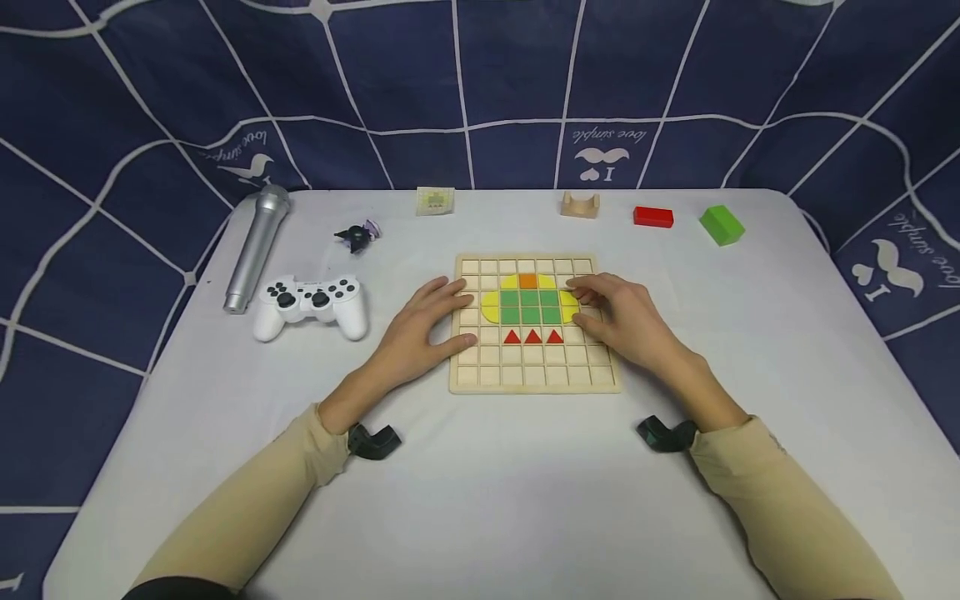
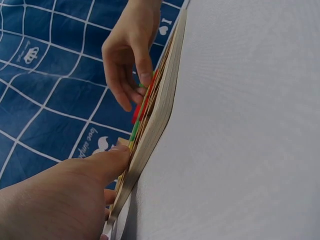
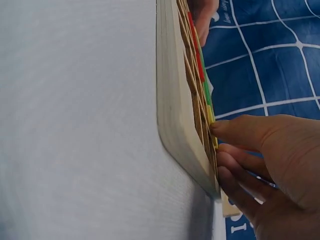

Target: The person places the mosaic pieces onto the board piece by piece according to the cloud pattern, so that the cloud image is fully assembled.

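A square wooden grid board (image 1: 532, 379) lies on the table. Green square tiles (image 1: 530, 307) form its middle block, with an orange square tile (image 1: 528, 281) above and yellow rounded tiles (image 1: 490, 307) at the sides and top corners. Three red triangle tiles (image 1: 533, 337) sit in a row below. My left hand (image 1: 416, 333) rests on the board's left edge, fingers and thumb spread. At the right side, my right hand (image 1: 626, 321) touches the yellow tiles with thumb and fingertips, its fingers loosely bent. The right wrist view shows the thumb (image 3: 235, 131) against a yellow tile.
Left of the board lie a white game controller (image 1: 310, 307), a silver microphone (image 1: 257, 250) and a small dark figurine (image 1: 357, 237). Along the back are a pattern card (image 1: 435, 201), a wooden arch block (image 1: 580, 205), a red block (image 1: 653, 217) and a green block (image 1: 722, 225).
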Motion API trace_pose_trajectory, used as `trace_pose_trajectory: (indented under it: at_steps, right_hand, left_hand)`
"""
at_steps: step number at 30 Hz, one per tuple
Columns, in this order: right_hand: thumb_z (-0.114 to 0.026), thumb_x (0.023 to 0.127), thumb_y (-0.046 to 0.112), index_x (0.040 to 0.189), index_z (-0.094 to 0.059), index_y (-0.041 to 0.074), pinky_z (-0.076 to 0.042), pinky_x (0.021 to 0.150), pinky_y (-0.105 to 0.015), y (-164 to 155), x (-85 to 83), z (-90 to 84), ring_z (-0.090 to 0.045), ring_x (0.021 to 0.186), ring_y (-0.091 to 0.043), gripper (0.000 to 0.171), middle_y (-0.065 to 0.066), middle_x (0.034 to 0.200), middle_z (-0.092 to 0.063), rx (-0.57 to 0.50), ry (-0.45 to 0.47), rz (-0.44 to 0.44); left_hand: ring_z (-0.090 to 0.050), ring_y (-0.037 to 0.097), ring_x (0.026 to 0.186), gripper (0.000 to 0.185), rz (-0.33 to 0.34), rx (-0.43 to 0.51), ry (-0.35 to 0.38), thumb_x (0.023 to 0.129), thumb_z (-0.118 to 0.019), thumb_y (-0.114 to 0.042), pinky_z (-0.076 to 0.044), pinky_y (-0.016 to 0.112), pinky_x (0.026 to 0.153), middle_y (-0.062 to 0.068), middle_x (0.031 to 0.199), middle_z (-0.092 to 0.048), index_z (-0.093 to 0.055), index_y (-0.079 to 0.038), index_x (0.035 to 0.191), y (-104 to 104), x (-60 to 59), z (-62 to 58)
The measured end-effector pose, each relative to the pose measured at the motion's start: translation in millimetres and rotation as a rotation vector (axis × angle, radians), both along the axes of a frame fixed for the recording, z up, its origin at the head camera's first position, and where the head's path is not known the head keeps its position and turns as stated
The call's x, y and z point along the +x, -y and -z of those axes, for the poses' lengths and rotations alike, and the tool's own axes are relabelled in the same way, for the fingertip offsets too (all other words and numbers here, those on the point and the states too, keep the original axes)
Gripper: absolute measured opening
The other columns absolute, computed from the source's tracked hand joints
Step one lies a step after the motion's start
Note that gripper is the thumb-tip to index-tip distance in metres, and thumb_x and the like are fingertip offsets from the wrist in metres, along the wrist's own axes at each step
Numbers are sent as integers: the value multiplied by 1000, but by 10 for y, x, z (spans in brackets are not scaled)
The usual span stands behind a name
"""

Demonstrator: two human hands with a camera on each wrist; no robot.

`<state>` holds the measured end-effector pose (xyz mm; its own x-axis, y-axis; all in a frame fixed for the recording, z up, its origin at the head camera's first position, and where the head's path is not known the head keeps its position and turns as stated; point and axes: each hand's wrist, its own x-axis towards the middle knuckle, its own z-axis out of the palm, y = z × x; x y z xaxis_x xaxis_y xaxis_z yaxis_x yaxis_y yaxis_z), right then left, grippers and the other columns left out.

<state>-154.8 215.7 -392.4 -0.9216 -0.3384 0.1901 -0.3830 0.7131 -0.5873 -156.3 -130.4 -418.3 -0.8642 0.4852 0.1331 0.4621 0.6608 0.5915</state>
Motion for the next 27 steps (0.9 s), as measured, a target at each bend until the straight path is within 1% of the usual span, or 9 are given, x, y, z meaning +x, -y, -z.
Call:
trace_pose_trajectory:
  at_steps: [4, 9, 11, 13, 17, 19, 22, 25, 27]
  right_hand:
    - [-82, 88, 5, 131, -70, 5, -55, 93, -42, 29, 5, -3, -65, 101, -22, 45, -8, 114, -73, 8, -6, -10]
    - [-81, 89, 6, 125, -74, 5, -56, 95, -45, 53, -7, -55, -67, 105, -24, 36, -9, 119, -73, 18, -35, -38]
    - [-81, 91, 9, 126, -74, 6, -55, 98, -47, 75, -28, -73, -66, 111, -25, 36, -10, 123, -72, 20, -42, -58]
    - [-79, 95, 15, 130, -73, 6, -53, 103, -49, 103, -56, -81, -62, 120, -27, 37, -10, 129, -70, 45, -42, -89]
    - [-76, 99, 29, 136, -71, 7, -47, 113, -52, 140, -84, -76, -53, 134, -30, 44, -13, 139, -63, 145, -31, -148]
    - [-77, 98, 32, 135, -72, 7, -46, 114, -51, 145, -75, -83, -52, 135, -29, 45, -13, 140, -63, 180, -38, -155]
    - [-78, 97, 30, 129, -76, 5, -48, 113, -51, 150, -52, -99, -53, 133, -28, 40, -12, 137, -66, 197, -62, -154]
    - [-78, 97, 29, 127, -76, 5, -48, 112, -49, 190, -37, -125, -54, 130, -27, 39, -10, 133, -69, 195, -93, -179]
    - [-78, 98, 31, 131, -74, 5, -47, 114, -50, 230, -49, -132, -53, 132, -28, 43, -9, 134, -69, 197, -107, -219]
  left_hand:
    - [-20, 25, 163, 65, -7, 2, -5, 97, -75, -42, -25, 56, 129, -2, 170, -38, -56, -14, 153, 20, 19, 9]
    - [-21, 25, 162, 63, -3, 7, -16, 98, -74, -41, -25, 56, 129, -1, 170, -39, -57, -14, 152, 18, 15, 19]
    - [-22, 26, 162, 61, -3, 10, -17, 99, -74, -40, -25, 55, 129, 1, 169, -40, -58, -13, 151, -2, 9, 10]
    - [-25, 26, 161, 59, -11, 16, -18, 99, -74, -39, -25, 53, 129, 3, 168, -43, -60, -12, 149, -45, 5, -8]
    - [-30, 26, 159, 53, -7, 14, -43, 100, -72, -38, -25, 51, 129, 8, 164, -47, -63, -10, 145, -209, -12, -83]
    - [-28, 27, 160, 53, 20, -4, -69, 101, -70, -40, -24, 51, 130, 9, 165, -46, -63, -10, 145, -315, -29, -134]
    - [-23, 28, 162, 56, 88, -69, -113, 103, -65, -45, -18, 49, 132, 8, 167, -43, -61, -11, 148, -450, -62, -197]
    - [-22, 28, 162, 59, 148, -125, -132, 104, -63, -48, -11, 45, 134, 6, 165, -47, -60, -11, 150, -505, -70, -207]
    - [-24, 28, 161, 58, 172, -140, -139, 104, -62, -49, -9, 43, 134, 6, 161, -52, -61, -11, 148, -508, -64, -198]
